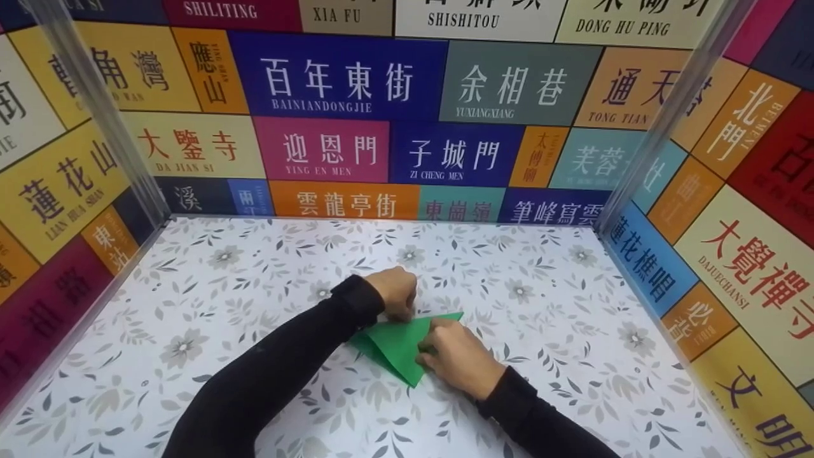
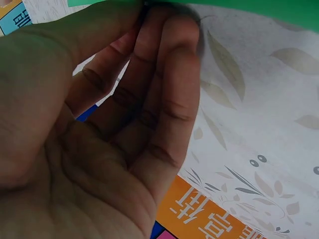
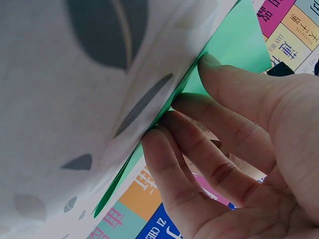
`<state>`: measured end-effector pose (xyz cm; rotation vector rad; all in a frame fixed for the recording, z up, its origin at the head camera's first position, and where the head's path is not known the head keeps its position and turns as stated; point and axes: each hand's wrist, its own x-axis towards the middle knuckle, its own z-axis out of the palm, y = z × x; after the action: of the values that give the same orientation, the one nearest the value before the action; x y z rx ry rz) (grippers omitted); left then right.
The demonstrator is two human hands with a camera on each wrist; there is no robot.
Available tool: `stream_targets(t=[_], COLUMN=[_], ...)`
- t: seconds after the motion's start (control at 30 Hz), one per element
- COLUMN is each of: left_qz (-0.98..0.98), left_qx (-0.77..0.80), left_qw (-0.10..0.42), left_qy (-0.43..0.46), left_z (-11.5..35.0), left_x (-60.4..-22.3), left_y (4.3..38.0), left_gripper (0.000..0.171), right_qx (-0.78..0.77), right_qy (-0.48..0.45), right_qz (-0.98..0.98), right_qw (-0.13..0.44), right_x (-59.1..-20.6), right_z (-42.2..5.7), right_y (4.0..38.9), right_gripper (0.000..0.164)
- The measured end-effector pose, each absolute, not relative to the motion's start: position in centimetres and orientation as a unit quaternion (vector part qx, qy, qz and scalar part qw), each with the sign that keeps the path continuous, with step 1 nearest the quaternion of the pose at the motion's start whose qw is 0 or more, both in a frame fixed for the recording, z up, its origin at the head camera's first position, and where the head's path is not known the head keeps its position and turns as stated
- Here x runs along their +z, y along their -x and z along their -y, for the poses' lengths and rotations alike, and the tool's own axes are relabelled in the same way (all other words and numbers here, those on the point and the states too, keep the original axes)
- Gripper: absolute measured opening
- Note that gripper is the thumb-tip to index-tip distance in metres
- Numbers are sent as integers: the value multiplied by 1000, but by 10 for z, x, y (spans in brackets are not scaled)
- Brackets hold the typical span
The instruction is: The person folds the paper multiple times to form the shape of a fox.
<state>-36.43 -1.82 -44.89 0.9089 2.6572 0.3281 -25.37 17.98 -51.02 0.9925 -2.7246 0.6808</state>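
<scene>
A sheet of green paper (image 1: 395, 346), folded into a roughly triangular shape, lies on the patterned tabletop between the hands. At its far edge is my left hand (image 1: 395, 292), with curled fingers and the thumb meeting them at the paper; the exact contact is partly hidden in the left wrist view, where a green strip (image 2: 279, 11) crosses the top. My right hand (image 1: 463, 357) pinches the paper's right side. In the right wrist view its thumb (image 3: 234, 74) lies against the green paper (image 3: 241, 42), and the other fingertips touch along the paper's edge near the table.
The white tabletop (image 1: 521, 261) carries a print of grey flowers and leaves. Panels of colourful street-name signs (image 1: 337, 76) enclose it at the back, left and right. Clear corner strips (image 1: 105, 108) join the panels.
</scene>
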Motion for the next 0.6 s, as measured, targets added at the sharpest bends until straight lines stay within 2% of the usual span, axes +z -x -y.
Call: stream_targets(t=[0.6], left_qz=[-928], left_qx=[136], left_qw=[167], left_qy=[-305], left_z=[25], left_x=[-455], left_y=[366], left_gripper=[10], right_qx=[216], right_qy=[-330], right_qz=[915], right_qw=[85], right_x=[-509], right_z=[-178], right_y=[253], right_gripper=[11])
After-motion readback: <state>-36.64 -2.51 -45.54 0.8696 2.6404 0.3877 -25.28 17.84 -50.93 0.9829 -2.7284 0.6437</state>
